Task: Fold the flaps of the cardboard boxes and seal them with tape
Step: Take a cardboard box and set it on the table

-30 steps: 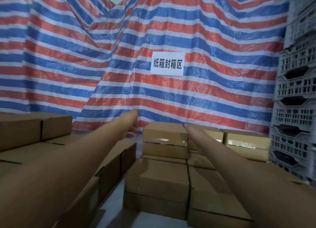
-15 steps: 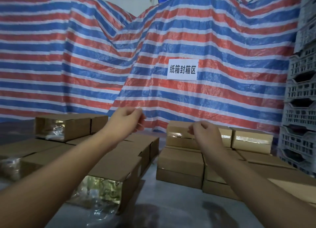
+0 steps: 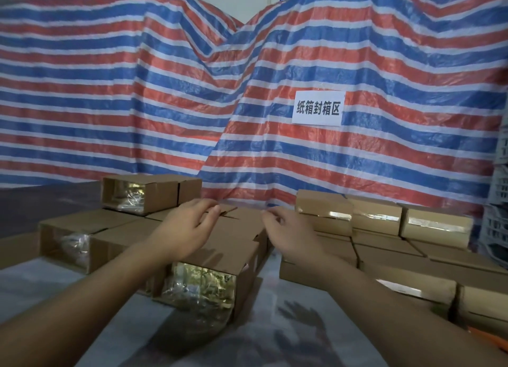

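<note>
Several brown cardboard boxes lie on a grey table. On the left, unsealed boxes with open ends show shiny gold foil packs; the nearest open box lies under my hands, another open box sits on top behind it. My left hand hovers above the near box, fingers loosely curled, nothing visible in it. My right hand hovers level with it, a little apart, fingers also loosely curled and holding nothing I can see. Taped boxes are stacked on the right.
A red, white and blue striped tarp hangs behind the table, with a white paper sign on it. Grey plastic crates stand stacked at the right edge. An orange object pokes in at the bottom right.
Both arms have pulled back from the far stack of taped boxes. The view has swung left, and my hands now hover over the open boxes on the left.
</note>
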{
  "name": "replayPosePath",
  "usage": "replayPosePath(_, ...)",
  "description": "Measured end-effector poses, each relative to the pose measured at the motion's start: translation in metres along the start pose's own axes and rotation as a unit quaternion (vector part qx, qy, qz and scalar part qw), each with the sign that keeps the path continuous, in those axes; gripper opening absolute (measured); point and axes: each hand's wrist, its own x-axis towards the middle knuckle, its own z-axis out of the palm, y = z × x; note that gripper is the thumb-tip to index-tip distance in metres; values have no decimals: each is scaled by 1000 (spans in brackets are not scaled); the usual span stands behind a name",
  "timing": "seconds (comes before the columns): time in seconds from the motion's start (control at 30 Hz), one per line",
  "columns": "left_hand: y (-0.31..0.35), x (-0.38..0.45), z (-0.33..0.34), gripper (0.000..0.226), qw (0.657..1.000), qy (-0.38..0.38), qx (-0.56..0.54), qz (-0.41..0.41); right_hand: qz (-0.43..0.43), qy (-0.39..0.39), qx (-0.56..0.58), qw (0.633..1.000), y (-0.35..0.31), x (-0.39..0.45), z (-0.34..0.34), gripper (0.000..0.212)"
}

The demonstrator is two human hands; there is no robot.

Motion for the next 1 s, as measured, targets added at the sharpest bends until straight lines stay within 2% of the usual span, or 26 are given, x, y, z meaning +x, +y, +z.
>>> replayPosePath(0.03, -5, 0, -2, 63, 999, -27, 17, -8, -3, -29, -14, 999, -1, 3, 6, 40)
replayPosePath(0.1, -14, -1, -5, 74, 992, -103, 64, -38, -16, -93, -60, 994, -3, 9, 19, 63)
replayPosePath(0.2, -29, -6, -10, 76, 968, -206, 131, -54, -36, -179, -132, 974, -6, 13, 37, 88)
replayPosePath(0.27, -38, -12, -14, 80, 956, -258, 129, -55, -40, -227, -171, 958, -2, 14, 46, 98)
replayPosePath(0.33, -46, -16, -16, 94, 944, -298, 122, -64, -48, -262, -194, 944, 4, 14, 56, 105)
replayPosePath(0.4, -55, -20, -11, 97, 934, -315, 162, -51, -60, -283, -215, 933, 13, 11, 64, 100)
replayPosePath(0.5, -67, -26, 3, 77, 938, -290, 187, -44, -103, -252, -262, 926, 29, 1, 74, 70)
replayPosePath(0.57, -72, -29, 9, 64, 948, -260, 177, -50, -140, -194, -241, 941, 34, -5, 79, 45)
replayPosePath(0.63, -75, -31, 12, 56, 958, -233, 160, -48, -164, -154, -218, 950, 35, -11, 83, 33)
replayPosePath(0.8, -62, -26, 9, 22, 990, -111, 18, -82, -164, -96, -144, 971, 35, -5, 74, 28)
replayPosePath(0.9, -38, -12, 2, 6, 988, -51, -79, -124, -91, -102, -72, 988, 32, 5, 49, 25)
replayPosePath(1.0, -7, 5, -1, 6, 979, -29, -145, -141, -29, -83, -34, 996, 31, 17, 14, 27)
